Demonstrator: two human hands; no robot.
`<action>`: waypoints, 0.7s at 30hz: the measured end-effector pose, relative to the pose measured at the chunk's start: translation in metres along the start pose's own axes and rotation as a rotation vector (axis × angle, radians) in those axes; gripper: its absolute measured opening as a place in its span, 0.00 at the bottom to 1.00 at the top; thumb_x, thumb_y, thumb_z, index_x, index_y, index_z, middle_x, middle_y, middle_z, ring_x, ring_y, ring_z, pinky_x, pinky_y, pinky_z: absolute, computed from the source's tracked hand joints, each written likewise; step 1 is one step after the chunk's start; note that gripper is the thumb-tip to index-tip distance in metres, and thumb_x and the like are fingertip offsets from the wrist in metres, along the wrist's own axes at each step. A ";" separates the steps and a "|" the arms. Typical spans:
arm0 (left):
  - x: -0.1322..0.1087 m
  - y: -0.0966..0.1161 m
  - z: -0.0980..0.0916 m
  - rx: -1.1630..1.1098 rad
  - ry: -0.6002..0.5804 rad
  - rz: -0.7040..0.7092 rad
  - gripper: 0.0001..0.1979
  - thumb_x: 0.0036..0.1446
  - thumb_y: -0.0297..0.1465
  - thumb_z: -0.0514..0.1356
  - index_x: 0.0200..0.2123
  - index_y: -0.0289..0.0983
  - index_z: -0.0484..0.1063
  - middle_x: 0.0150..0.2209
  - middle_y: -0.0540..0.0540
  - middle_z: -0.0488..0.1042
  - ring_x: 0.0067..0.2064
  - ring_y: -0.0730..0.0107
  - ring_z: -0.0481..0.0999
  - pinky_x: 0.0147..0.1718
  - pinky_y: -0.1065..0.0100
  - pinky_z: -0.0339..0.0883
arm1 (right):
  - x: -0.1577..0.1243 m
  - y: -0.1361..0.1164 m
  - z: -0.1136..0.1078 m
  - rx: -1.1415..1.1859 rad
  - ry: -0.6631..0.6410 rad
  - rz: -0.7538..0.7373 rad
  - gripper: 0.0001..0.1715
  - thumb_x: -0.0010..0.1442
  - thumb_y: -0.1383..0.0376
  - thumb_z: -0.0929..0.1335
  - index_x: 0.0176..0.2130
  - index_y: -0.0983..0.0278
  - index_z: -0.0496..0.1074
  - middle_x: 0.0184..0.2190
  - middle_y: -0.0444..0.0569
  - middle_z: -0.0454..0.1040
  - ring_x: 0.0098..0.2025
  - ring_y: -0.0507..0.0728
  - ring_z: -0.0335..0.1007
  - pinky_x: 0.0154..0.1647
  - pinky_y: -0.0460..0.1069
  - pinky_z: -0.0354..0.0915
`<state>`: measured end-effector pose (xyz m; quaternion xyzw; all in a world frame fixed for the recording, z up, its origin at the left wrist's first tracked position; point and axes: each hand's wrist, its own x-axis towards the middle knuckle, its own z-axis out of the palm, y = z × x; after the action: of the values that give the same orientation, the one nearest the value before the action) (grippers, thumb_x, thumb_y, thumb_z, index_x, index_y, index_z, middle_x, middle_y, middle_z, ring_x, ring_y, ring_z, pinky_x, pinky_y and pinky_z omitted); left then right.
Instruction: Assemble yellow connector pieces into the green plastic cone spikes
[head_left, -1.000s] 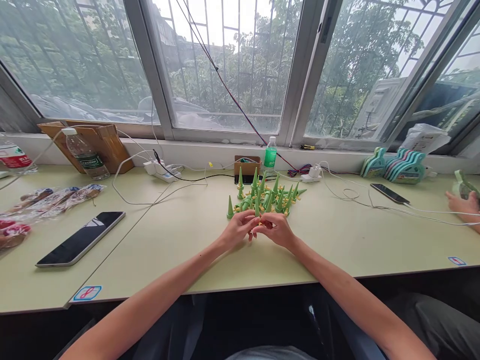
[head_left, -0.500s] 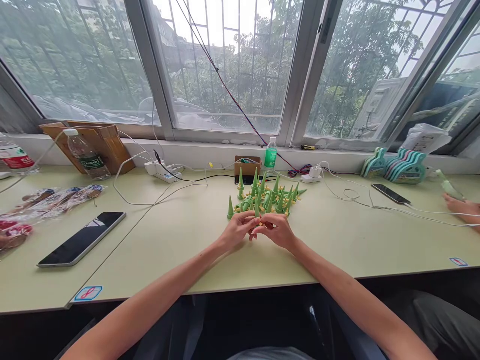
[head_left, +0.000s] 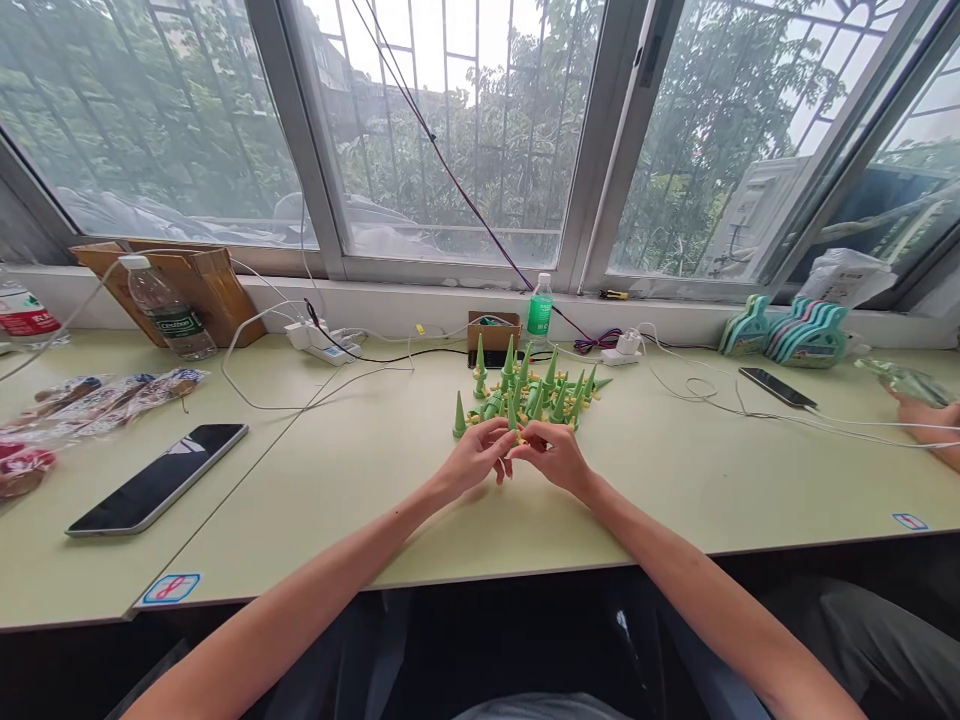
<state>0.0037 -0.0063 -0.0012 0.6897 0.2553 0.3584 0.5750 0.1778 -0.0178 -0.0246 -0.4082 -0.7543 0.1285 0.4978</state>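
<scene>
My left hand [head_left: 478, 458] is closed around the lower part of a green cone-shaped piece [head_left: 513, 414], whose pointed tip stands up between my hands. My right hand [head_left: 556, 456] meets it from the other side, thumb and fingers pinched on a small yellowish bit at its base. The fingers hide most of that bit. Just beyond them lies a cluster of similar green cones [head_left: 559, 404] with small yellow parts; some stand upright and others lie on their sides.
Behind the cones are a small cardboard box [head_left: 480, 327] and a green bottle [head_left: 540, 305]. A tablet [head_left: 159, 480] and bagged items [head_left: 135, 405] lie left. To the right are a phone [head_left: 777, 387], teal hangers [head_left: 814, 335] and another person's hand [head_left: 930, 418] with a plastic-wrapped item.
My right fingers have closed in at the base of the green cone piece; my left hand keeps its hold. At the right, the other person's wrapped item has tilted flatter.
</scene>
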 end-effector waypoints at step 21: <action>-0.004 -0.014 -0.004 0.822 0.286 0.183 0.04 0.54 0.28 0.54 0.30 0.39 0.58 0.23 0.54 0.60 0.22 0.75 0.57 0.24 0.71 0.51 | 0.002 0.016 -0.004 -0.270 -0.139 0.120 0.10 0.62 0.63 0.64 0.35 0.63 0.74 0.17 0.42 0.67 0.20 0.50 0.58 0.26 0.45 0.54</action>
<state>-0.0010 -0.0038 -0.0149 0.8242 0.3915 0.3684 0.1780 0.1885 -0.0068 -0.0312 -0.5057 -0.7717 0.0834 0.3766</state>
